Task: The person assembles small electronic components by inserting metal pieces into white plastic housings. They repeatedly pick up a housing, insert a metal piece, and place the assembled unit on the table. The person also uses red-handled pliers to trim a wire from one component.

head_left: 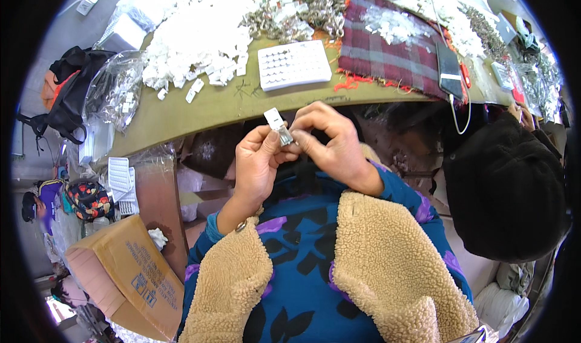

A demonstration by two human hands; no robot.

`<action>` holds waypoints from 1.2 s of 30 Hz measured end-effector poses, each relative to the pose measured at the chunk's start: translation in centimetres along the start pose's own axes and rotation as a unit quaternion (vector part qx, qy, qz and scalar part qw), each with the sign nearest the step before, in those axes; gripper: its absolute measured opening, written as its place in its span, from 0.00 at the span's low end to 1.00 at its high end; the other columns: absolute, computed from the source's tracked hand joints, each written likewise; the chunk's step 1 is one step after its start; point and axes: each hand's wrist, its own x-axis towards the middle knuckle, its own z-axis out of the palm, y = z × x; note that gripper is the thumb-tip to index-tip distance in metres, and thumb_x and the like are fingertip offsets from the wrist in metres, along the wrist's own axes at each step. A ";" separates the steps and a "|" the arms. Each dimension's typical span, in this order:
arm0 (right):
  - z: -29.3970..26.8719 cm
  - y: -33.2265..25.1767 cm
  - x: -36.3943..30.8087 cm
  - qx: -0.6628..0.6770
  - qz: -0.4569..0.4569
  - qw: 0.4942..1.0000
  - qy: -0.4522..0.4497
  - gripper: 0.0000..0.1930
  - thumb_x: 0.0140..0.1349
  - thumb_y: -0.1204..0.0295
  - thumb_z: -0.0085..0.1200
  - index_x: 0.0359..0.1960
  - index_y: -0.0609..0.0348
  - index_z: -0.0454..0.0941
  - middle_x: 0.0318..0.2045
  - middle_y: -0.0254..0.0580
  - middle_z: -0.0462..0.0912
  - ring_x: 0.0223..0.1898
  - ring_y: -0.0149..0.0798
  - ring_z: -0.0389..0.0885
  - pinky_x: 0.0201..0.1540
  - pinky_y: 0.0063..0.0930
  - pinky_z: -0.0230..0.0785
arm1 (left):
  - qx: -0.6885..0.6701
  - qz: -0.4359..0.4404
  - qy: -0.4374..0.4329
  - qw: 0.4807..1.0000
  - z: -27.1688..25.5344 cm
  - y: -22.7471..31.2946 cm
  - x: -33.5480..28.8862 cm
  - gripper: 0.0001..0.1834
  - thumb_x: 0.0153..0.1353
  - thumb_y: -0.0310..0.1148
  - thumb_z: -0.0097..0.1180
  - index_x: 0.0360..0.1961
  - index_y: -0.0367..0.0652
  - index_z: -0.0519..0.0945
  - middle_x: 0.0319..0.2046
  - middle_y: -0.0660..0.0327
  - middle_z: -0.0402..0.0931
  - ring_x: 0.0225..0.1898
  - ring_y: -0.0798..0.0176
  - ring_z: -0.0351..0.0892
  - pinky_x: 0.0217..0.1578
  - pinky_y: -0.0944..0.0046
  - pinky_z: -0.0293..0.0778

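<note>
Just off the near edge of the bench [181, 114], I see the small white plastic piece [273, 118] with its shiny lower end, pinched in the left hand [257, 161], that grip narrow between thumb and fingers. The right hand [331, 143] has its grip nearly together beside that end; I cannot tell whether it holds anything. I judge the piece light, stiff, perhaps slick, so I favour its flat white sides.
</note>
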 end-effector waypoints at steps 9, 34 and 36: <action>1.9 1.7 1.1 -0.064 0.004 0.998 -0.029 0.05 0.54 0.84 0.59 0.33 0.65 0.79 0.32 0.45 0.77 0.31 0.45 0.79 0.35 0.30 0.72 | 0.031 -0.014 0.031 0.999 -0.6 -0.5 0.7 0.11 0.68 0.28 0.55 0.46 0.31 0.78 0.36 0.55 0.83 0.33 0.64 0.85 0.37 0.65 0.84; -0.5 6.6 9.2 -0.260 -0.050 0.963 -0.053 0.10 0.52 0.83 0.61 0.36 0.63 0.78 0.32 0.42 0.78 0.29 0.44 0.80 0.31 0.33 0.72 | -0.124 -0.138 0.002 0.983 -2.5 2.1 6.2 0.11 0.69 0.27 0.53 0.47 0.30 0.75 0.38 0.44 0.82 0.35 0.59 0.87 0.37 0.64 0.86; -0.8 6.6 9.7 -0.234 -0.028 0.970 -0.067 0.09 0.53 0.85 0.58 0.35 0.63 0.77 0.32 0.42 0.78 0.27 0.41 0.80 0.30 0.29 0.73 | -0.126 -0.139 0.005 0.982 -2.5 2.1 6.1 0.12 0.69 0.28 0.53 0.48 0.30 0.75 0.38 0.44 0.82 0.35 0.59 0.87 0.37 0.64 0.86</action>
